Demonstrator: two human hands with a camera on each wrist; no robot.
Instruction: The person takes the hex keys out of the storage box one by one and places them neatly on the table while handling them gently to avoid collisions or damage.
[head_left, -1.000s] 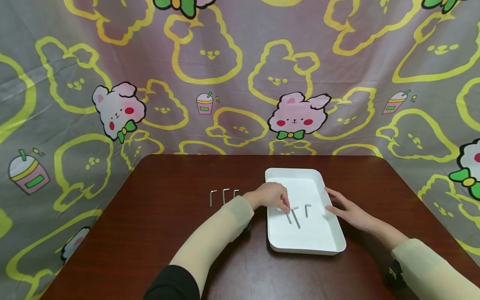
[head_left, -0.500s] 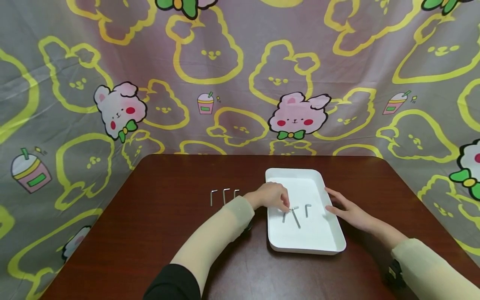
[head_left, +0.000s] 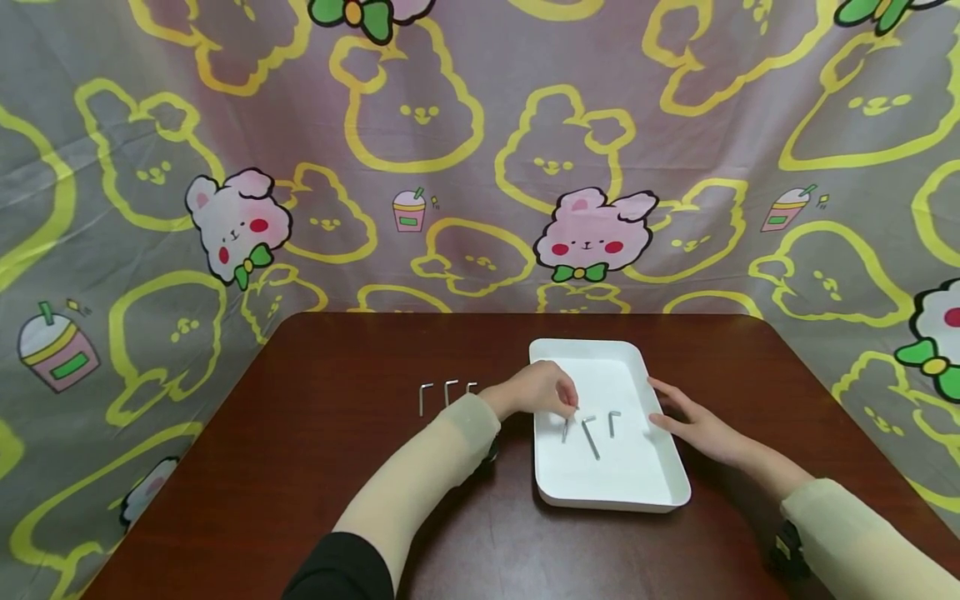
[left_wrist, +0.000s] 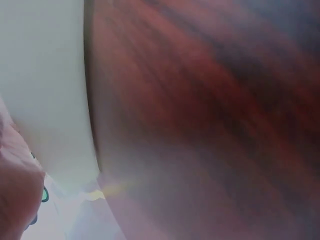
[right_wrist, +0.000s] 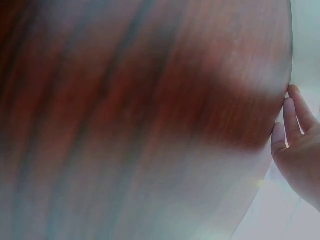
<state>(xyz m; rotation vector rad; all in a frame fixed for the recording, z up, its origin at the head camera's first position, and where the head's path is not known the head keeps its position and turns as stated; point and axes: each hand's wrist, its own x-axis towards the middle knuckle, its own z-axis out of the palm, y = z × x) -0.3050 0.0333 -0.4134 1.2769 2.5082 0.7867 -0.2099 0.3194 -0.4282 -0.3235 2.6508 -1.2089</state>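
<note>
In the head view a white tray (head_left: 600,483) holds several L-shaped metal keys. The left hand (head_left: 536,390) reaches over the tray's left side and pinches one key (head_left: 566,431) between thumb and fingertips, its short end partly hidden by them. Just right of it lie a longer slanted key (head_left: 591,439) and a short upright-lying key (head_left: 612,425). The right hand (head_left: 697,423) touches the tray's right wall with extended fingers. The right wrist view shows that hand (right_wrist: 300,150) with fingertips against the tray edge. Only part of the left hand (left_wrist: 20,185) shows in the left wrist view.
On the brown table (head_left: 337,400), left of the tray, three more L-shaped keys lie in a row, among them a left one (head_left: 422,401) and a middle one (head_left: 447,393); the left forearm passes close in front. A patterned curtain (head_left: 450,192) hangs behind the table.
The key at the left fingertips has swung from slanting down-right to nearly straight and now stands apart from the slanted key. The right hand stays at the tray wall.
</note>
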